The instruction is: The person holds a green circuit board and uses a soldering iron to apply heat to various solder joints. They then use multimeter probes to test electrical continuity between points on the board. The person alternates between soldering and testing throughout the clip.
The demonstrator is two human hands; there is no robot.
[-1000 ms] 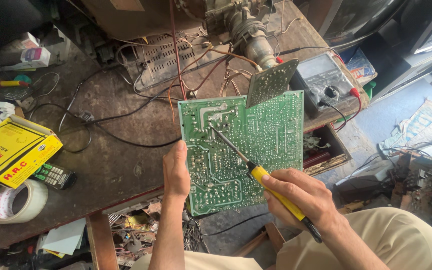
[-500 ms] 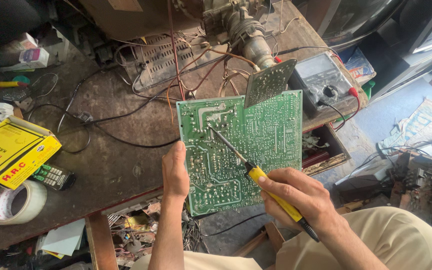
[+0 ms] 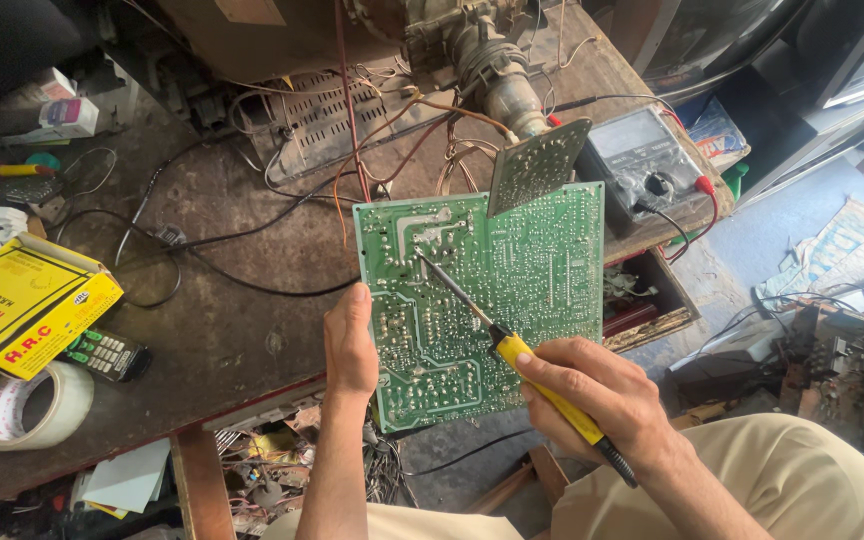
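2 bare hands work over a cluttered wooden tabletop (image 3: 202, 330) in the head view. At the board's left edge, the left hand (image 3: 350, 345) wraps its grip around a green circuit board (image 3: 512, 300), thumb on the solder side, holding it tilted up off the tabletop edge. Closed around a yellow-handled soldering iron (image 3: 542, 385) just right of that grip, the right hand (image 3: 602, 400) holds its thin metal tip up and left onto the board's upper left part. A smaller green board (image 3: 537, 165) stands up beyond the big one, with a grey multimeter (image 3: 642, 170) to its right. Far left of the left grip lie a yellow box (image 3: 22, 315), a remote control (image 3: 107, 352) and a roll of tape (image 3: 37, 405). Dark cables (image 3: 202, 240) trail across the wood.
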